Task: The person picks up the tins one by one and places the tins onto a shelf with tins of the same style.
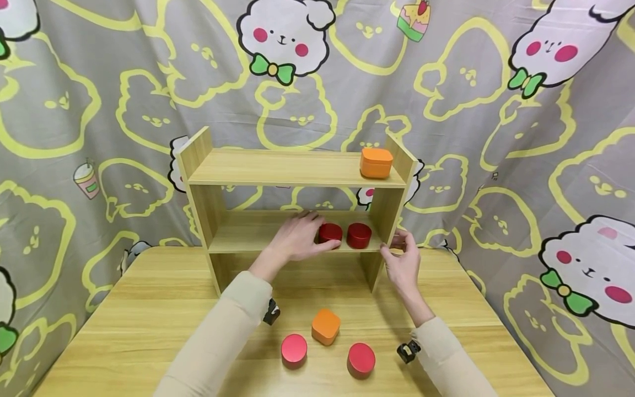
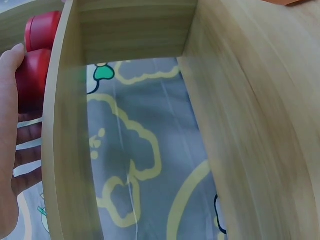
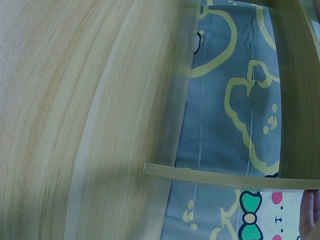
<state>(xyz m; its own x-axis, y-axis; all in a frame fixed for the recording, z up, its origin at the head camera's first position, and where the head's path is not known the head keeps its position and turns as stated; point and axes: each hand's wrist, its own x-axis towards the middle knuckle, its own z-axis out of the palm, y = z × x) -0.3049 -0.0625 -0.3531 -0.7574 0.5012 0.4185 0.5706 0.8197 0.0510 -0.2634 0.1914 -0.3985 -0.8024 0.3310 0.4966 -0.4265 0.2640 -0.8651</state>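
My left hand [image 1: 296,236] reaches onto the middle board of a small wooden shelf [image 1: 297,175]. Its thumb lies along the front of a round red tin [image 1: 329,234], with the fingers curled round the tin's left and back. In the left wrist view this red tin [image 2: 33,82] shows beside the thumb. A second red tin [image 1: 359,236] stands just to its right on the same board. At the shelf's right side panel, my right hand [image 1: 403,262] grips the edge, thumb in front and fingers on the outer side. Only its fingertips [image 3: 308,215] show in the right wrist view.
On the top board, at the right end, sits an orange box [image 1: 376,163]. In front of the shelf, two red tins [image 1: 294,350] and an orange box [image 1: 326,326] lie on the wooden table [image 1: 124,320]. A patterned curtain [image 1: 461,138] hangs behind.
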